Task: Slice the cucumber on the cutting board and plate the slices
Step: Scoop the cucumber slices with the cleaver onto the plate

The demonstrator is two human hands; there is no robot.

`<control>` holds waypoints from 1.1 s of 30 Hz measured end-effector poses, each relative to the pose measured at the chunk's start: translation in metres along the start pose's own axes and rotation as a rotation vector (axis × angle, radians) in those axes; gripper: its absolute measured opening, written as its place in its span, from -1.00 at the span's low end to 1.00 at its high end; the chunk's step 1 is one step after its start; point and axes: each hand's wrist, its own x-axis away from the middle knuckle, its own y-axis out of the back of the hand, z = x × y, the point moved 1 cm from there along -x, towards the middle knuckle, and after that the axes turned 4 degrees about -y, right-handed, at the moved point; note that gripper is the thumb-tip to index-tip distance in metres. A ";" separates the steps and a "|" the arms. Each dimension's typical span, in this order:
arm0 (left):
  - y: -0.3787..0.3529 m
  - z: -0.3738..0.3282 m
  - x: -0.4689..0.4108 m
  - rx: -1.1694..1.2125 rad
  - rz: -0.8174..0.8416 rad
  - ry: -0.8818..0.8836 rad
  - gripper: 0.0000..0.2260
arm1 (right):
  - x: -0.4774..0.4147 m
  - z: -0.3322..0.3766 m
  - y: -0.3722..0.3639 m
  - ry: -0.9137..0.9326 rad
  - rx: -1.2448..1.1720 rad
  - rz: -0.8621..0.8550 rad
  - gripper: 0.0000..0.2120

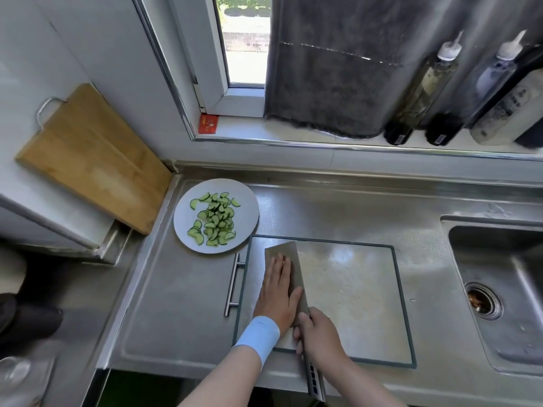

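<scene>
On the board (pixel 352 289), left hand (pixel 279 295) presses flat on cleaver (pixel 286 251); right hand (pixel 320 336) grips handle (pixel 314 377).

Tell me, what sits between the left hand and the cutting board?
The knife: the left hand rests on its blade, which lies on the cutting board, in the head view. The right hand grips its handle.
</scene>
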 end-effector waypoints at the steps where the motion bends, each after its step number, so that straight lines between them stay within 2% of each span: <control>1: 0.005 0.003 -0.004 -0.002 -0.015 -0.027 -0.43 | -0.002 0.006 -0.003 -0.003 -0.033 -0.010 -0.75; 7: 0.063 0.021 -0.044 -0.013 -0.152 -0.137 -0.43 | -0.020 0.067 -0.020 0.051 -0.090 -0.032 -0.76; 12: 0.118 0.059 -0.083 -0.037 -0.198 -0.129 -0.54 | -0.047 0.133 -0.050 0.095 -0.077 -0.012 -0.77; 16: 0.148 0.098 -0.108 -0.103 -0.194 -0.076 -0.55 | -0.068 0.169 -0.074 0.068 -0.090 -0.032 -0.77; 22: 0.174 0.158 -0.122 -0.193 -0.119 0.112 -0.55 | -0.095 0.193 -0.085 0.041 -0.022 -0.086 -0.76; 25: 0.178 0.157 -0.119 -0.162 -0.159 -0.067 -0.54 | -0.105 0.196 -0.089 0.033 0.003 -0.088 -0.76; 28: 0.173 0.148 -0.115 -0.259 -0.113 -0.258 -0.53 | -0.110 0.197 -0.094 0.044 0.008 -0.090 -0.77; 30: 0.166 0.159 -0.115 -0.335 -0.068 -0.190 -0.53 | -0.110 0.199 -0.095 0.043 0.011 -0.100 -0.77; 33: 0.163 0.181 -0.112 -0.386 0.041 0.006 -0.52 | -0.110 0.201 -0.091 0.029 0.020 -0.119 -0.78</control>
